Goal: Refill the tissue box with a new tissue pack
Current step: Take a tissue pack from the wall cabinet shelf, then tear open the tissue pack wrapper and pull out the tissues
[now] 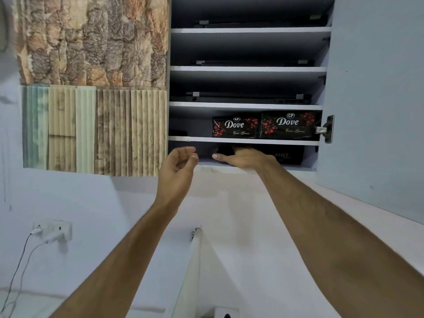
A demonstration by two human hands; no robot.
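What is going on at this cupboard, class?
A person reaches up into an open cupboard. The right hand is in the bottom shelf, on or beside a dark tissue pack there; whether it grips is unclear. The left hand hovers empty, loosely curled, just outside. Two more packs stand on the shelf above. No tissue box is visible.

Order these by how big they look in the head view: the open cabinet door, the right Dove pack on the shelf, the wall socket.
1. Cabinet door, by far the largest.
2. Right Dove pack.
3. Wall socket, somewhat smaller; it sits nearer or farther than the pack, so true sizes stay unsure.
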